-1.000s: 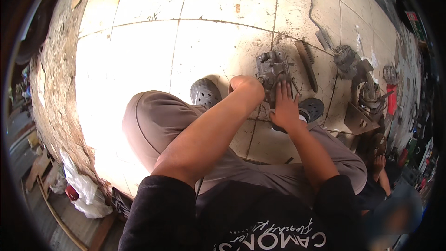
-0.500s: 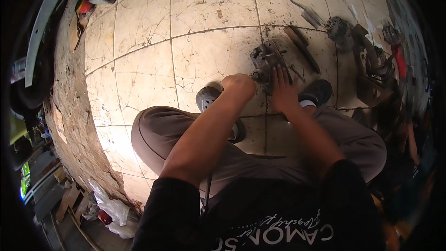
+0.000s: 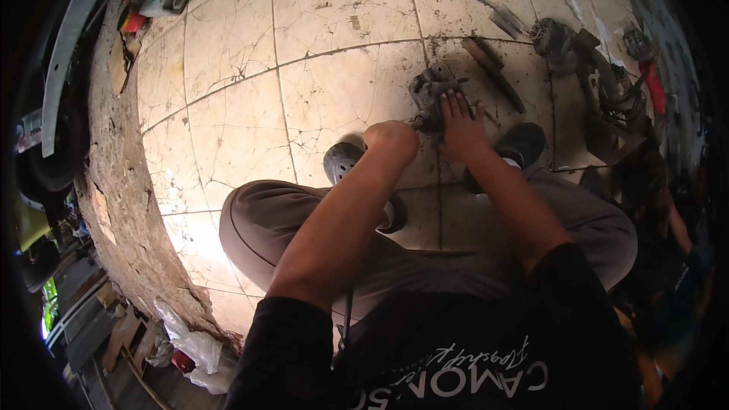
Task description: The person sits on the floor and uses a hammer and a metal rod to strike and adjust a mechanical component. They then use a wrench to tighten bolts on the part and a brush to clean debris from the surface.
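A dark metal housing (image 3: 427,89) lies on the tiled floor (image 3: 342,76) between and just beyond my feet. My right hand (image 3: 465,129) presses on it with fingers extended. My left hand (image 3: 391,137) is closed at the housing's lower-left side, gripping something its fingers hide; a small metal piece shows between that fist and the housing. Right of the housing lie a thin metal rod (image 3: 488,113) and a long dark wire brush (image 3: 501,83).
Farther right lie greasy metal assemblies (image 3: 554,49), a bent rod tool (image 3: 505,21) and a red object (image 3: 653,91). Another person's arm (image 3: 676,228) shows at the right edge. A broken floor edge (image 3: 114,182) and plastic bags (image 3: 194,349) are at the left.
The view has shifted and darkened since a second ago, showing more at the upper left. Both hands stay at the housing, which now appears slightly higher in the picture.
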The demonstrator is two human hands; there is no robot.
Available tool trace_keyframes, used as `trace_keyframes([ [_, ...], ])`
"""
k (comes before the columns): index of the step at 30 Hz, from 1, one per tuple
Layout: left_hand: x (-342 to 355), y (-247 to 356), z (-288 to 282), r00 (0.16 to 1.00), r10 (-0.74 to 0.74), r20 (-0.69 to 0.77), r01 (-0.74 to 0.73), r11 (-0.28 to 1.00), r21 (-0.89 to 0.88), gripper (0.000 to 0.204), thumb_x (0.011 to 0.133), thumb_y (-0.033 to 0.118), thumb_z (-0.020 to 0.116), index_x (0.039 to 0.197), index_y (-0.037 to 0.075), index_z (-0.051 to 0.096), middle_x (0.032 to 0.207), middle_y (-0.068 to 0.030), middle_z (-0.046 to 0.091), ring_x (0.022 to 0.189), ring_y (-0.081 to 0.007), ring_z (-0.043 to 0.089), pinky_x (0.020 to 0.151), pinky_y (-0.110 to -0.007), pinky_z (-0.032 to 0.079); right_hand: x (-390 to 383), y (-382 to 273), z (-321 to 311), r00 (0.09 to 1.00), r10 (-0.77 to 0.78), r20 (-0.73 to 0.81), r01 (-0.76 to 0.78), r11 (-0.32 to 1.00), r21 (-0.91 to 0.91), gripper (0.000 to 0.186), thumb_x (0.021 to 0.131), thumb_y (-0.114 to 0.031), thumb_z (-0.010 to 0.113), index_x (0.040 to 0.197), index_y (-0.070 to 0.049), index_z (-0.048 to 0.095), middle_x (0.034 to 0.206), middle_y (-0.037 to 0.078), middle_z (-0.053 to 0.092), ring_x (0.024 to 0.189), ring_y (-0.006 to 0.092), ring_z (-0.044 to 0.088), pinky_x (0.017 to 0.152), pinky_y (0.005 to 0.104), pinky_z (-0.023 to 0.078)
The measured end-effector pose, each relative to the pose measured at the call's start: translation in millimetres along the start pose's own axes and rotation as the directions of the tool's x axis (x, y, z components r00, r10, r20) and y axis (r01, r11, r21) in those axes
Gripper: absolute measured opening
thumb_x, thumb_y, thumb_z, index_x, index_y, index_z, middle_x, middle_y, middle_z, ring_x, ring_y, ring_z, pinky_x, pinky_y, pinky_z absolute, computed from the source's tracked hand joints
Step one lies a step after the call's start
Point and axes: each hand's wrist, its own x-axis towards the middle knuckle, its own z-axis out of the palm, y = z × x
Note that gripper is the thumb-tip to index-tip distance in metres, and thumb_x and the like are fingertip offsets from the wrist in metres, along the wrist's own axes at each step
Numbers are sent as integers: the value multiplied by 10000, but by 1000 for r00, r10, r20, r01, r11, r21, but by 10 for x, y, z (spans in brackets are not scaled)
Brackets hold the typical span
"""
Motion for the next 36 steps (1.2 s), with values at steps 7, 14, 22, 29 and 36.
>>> trace_keyframes([
  [7,-22,-35,30,999,-11,-39,13,999,43,300,899,158,486,1109,83,686,1147,-116,669,1091,-257,636,887,-380,510,-400,-71,40,999,14,51,-12,1000,-25,885,803,-290,630,1505,-31,158,1573,132,176,1453,263,189,1110,626,161],
  [14,-9,-37,28,999,-17,-43,18,1000,18,299,900,166,491,1116,92,685,1156,-110,667,1087,-251,638,876,-365,514,-260,-16,-43,999,-26,19,26,999,29,926,793,-363,658,1504,-35,164,1569,151,175,1454,281,180,1095,630,196],
  [22,-37,-14,-24,1000,1,-20,0,1000,31,301,901,161,492,1125,99,683,1166,-98,665,1106,-251,630,882,-363,512,-63,-17,-57,1000,0,-4,1,999,52,1048,760,-405,722,1505,-11,98,1576,176,118,1461,313,142,1093,646,188],
  [29,-29,-63,-1,999,-47,15,47,999,-27,300,895,161,512,1138,105,680,1201,-99,649,1129,-253,617,906,-369,501,-435,-98,-82,998,-16,59,13,999,45,913,797,-296,668,1506,-44,151,1572,134,178,1454,265,185,1120,605,182],
  [36,-32,-8,-15,1000,5,-13,-5,1000,-2,299,880,173,560,1149,127,681,1197,-81,651,1133,-254,612,898,-381,500,-178,-68,206,996,10,-84,0,992,126,698,858,-195,563,1463,-17,265,1485,190,350,1386,318,330,1108,526,268],
])
